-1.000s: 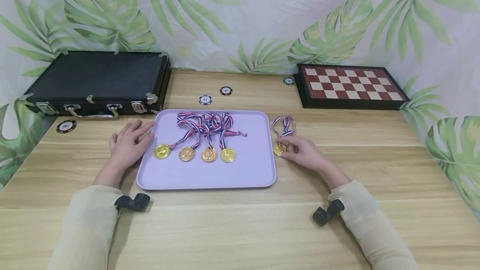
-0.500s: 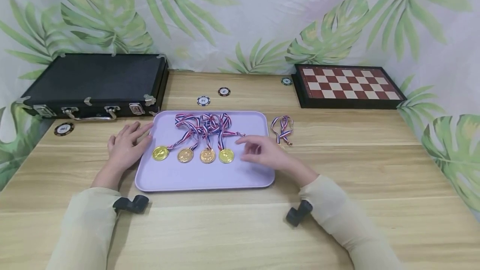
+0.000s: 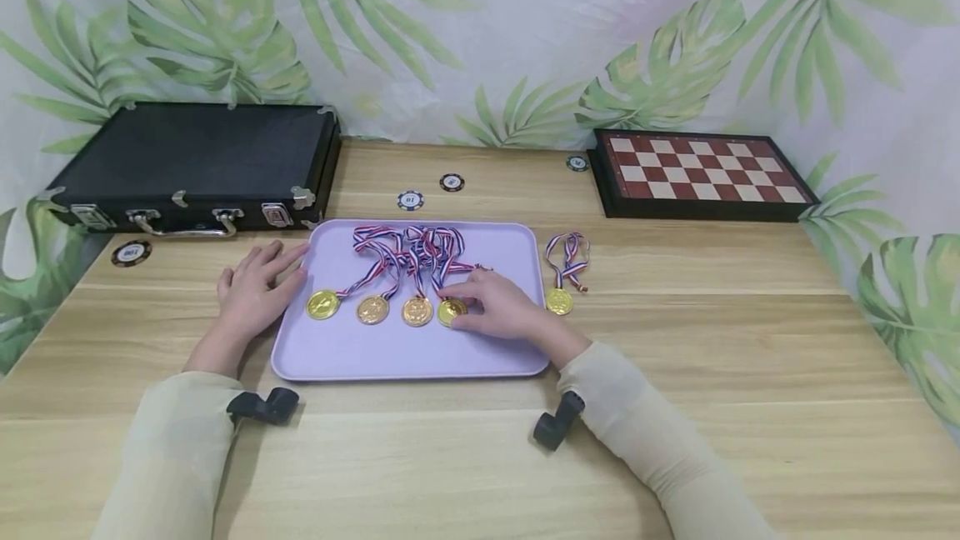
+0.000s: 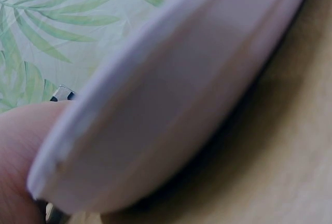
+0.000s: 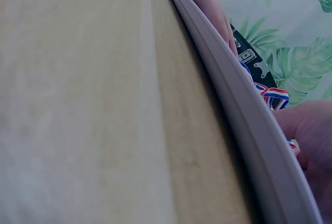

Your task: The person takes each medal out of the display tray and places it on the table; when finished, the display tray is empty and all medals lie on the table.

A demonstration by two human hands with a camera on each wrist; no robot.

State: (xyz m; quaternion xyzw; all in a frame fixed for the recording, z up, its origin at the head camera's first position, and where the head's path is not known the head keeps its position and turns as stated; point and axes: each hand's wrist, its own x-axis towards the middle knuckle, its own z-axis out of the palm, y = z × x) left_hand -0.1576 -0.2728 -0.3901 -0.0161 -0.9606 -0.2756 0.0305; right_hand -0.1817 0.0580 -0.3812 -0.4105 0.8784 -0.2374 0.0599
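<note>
On a lilac tray (image 3: 360,361) lie several medals with red, white and blue striped ribbons bunched behind them. A gold medal (image 3: 322,304) is at the left, with two bronze-coloured medals (image 3: 372,309) in the middle. My right hand (image 3: 498,307) reaches over the tray's right part, thumb and finger at opposite edges of the rightmost gold medal (image 3: 450,312), partly covering it. In the right wrist view the same hand (image 5: 311,130) shows past the tray wall. The left hand (image 3: 258,290) rests at the tray's left edge, fingers spread. Another gold medal (image 3: 559,301) lies off the tray, to its right.
A black case (image 3: 198,152) stands at back left and a chessboard box (image 3: 701,173) at back right. Poker chips lie around: a black one (image 3: 131,253) before the case, a blue-edged one (image 3: 410,201) and others behind the tray. A leaf-print cloth (image 3: 525,32) hangs behind.
My right hand has let go of the gold medal right of the tray and moved left to the rightmost medal on it. The left hand has stayed put.
</note>
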